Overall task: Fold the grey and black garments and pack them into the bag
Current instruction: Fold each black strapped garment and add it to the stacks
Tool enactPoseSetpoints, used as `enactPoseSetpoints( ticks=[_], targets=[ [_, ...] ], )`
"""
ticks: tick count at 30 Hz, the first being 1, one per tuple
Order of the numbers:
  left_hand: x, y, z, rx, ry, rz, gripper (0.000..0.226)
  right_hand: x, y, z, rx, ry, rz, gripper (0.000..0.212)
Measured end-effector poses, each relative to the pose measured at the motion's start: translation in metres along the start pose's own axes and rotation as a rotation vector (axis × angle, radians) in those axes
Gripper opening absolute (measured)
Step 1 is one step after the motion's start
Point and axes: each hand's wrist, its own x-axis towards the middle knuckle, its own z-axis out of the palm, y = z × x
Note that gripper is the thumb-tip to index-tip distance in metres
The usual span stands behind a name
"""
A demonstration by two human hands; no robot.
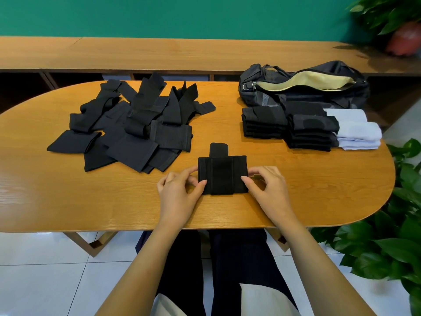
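A loose pile of black garments (136, 124) lies at the left of the worktop (68, 197). The left hand (177, 192) pinches the left edge of a folded black garment (222, 174) near the front edge, and the right hand (268, 188) pinches its right edge. Farther right stand folded black stacks (289, 126), then pale grey folded garments (357, 131), in front of the unzipped bag (303, 85).
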Motion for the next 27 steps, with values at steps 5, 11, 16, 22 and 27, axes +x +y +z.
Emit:
enactPoseSetpoints(
  ticks=[5,11,16,22,27],
  targets=[
    [0.0007,-0.0007,0.0009,0.029,-0.011,0.014,0.048,0.0014,0.0011,0.0023,-0.017,0.046,-0.003,0.019],
    [0.0000,-0.0004,-0.0009,0.070,-0.038,0.055,0.053,0.0006,0.0038,0.0034,-0.067,0.002,-0.027,0.026],
    [0.0017,0.0047,-0.0043,0.126,-0.230,0.109,0.067,0.0014,0.0031,0.0054,-0.218,-0.111,-0.058,0.029],
    [0.0017,0.0042,-0.0028,0.159,-0.245,0.147,0.048,0.0008,0.0036,0.0057,-0.209,-0.104,-0.064,0.034],
    [0.0011,0.0044,-0.0018,0.150,-0.206,0.175,0.056,-0.0017,-0.0011,0.0029,-0.184,-0.095,-0.211,0.058]
  ],
)
